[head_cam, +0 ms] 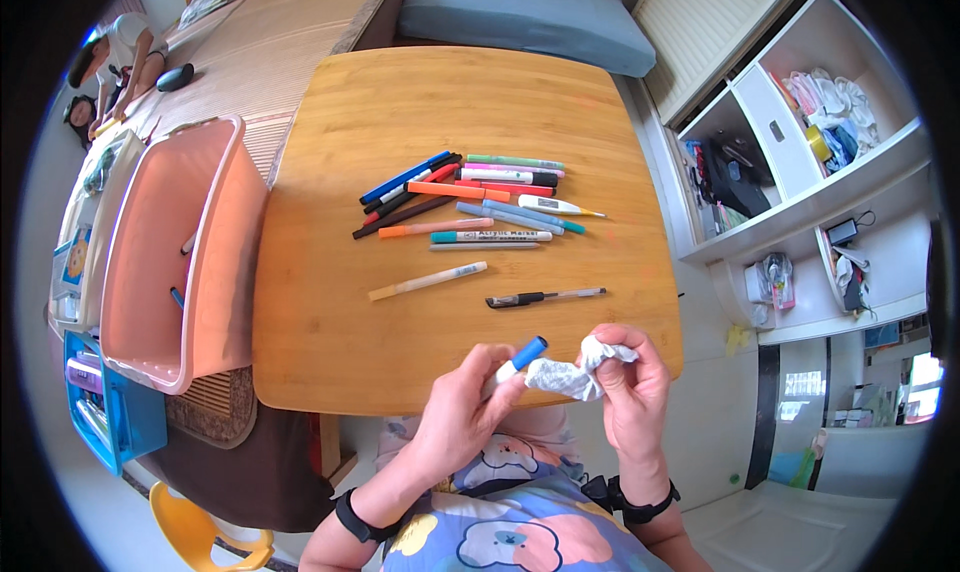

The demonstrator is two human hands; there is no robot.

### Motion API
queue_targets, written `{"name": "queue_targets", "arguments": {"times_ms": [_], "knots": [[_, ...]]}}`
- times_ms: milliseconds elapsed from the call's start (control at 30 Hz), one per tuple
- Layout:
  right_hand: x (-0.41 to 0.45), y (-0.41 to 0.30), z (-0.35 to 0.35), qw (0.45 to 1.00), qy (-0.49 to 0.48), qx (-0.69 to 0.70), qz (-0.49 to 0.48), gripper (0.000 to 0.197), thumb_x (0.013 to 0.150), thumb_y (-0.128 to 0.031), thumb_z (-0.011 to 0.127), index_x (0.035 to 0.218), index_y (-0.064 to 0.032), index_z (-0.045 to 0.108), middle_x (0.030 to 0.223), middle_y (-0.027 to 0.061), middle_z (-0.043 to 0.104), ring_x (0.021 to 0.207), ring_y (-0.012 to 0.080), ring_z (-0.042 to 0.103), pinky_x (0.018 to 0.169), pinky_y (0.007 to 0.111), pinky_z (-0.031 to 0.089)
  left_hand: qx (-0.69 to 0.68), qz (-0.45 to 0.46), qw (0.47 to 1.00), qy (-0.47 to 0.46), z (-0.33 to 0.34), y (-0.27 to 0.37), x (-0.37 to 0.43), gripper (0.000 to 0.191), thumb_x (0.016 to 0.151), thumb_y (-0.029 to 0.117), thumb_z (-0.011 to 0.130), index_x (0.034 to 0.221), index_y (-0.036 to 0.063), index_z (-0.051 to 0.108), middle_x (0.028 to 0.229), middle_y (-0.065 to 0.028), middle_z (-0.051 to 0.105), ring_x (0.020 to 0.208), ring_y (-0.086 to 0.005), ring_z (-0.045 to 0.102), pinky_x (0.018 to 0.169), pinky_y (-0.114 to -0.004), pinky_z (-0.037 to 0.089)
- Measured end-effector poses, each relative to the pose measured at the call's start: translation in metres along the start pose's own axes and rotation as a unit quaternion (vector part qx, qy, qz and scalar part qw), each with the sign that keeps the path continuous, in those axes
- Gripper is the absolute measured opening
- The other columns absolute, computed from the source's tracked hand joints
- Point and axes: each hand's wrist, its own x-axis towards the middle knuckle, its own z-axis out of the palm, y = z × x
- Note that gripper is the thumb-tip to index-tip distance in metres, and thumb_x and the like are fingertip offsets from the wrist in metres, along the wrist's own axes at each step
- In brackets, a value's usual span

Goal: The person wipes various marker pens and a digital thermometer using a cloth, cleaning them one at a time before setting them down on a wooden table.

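Observation:
My left hand (pixel 469 403) grips a white marker with a blue cap (pixel 530 352), its capped end tilted up to the right. In my right hand (pixel 637 384) is a crumpled white cloth or tissue (pixel 574 377), its loose end hanging beside the marker. Both hands are over the table's near edge. Beyond them lie a black gel pen (pixel 546 297) and a pale yellow-orange marker (pixel 427 281). Farther back is a loose pile of markers, among them an orange one (pixel 457 190), a blue one (pixel 405 177) and a green one (pixel 516 161). A digital thermometer (pixel 559 205) rests at the pile's right side.
A pink plastic bin (pixel 225 272) with a few pens inside stands left of the wooden table (pixel 450 99). Near it are a blue basket (pixel 135 422) and a yellow chair (pixel 187 534). Another person (pixel 131 47) sits far left. Open shelves (pixel 810 197) hold clothes at right.

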Motion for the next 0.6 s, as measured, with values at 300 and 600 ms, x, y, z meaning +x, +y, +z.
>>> {"name": "queue_targets", "arguments": {"times_ms": [300,600], "knots": [[-0.004,0.015,0.017,0.986,-0.048,-0.153,-0.051,0.018,0.096,-0.008,0.065,0.111,-0.0022,0.058,0.106,0.0053,0.064,0.095,0.0099,0.060,0.080,0.024,0.050,-0.212,-0.015,0.975,-0.065,-0.003,-0.005,0.005,0.014,0.093,0.004,0.067,0.105,-0.0018,0.068,0.089,-0.0002,0.065,0.084,-0.0059,0.058,0.075,-0.022,0.048],[-0.012,0.017,0.019,0.987,-0.100,-0.112,0.052,0.038,0.095,-0.013,0.067,0.127,0.0035,0.054,0.111,0.0066,0.063,0.101,0.0108,0.059,0.086,0.024,0.049,-0.044,0.067,0.996,0.039,0.000,-0.001,0.010,0.024,0.083,0.005,0.076,0.107,0.0036,0.071,0.075,-0.0020,0.053,0.065,-0.0115,0.046,0.059,-0.027,0.040]]}}
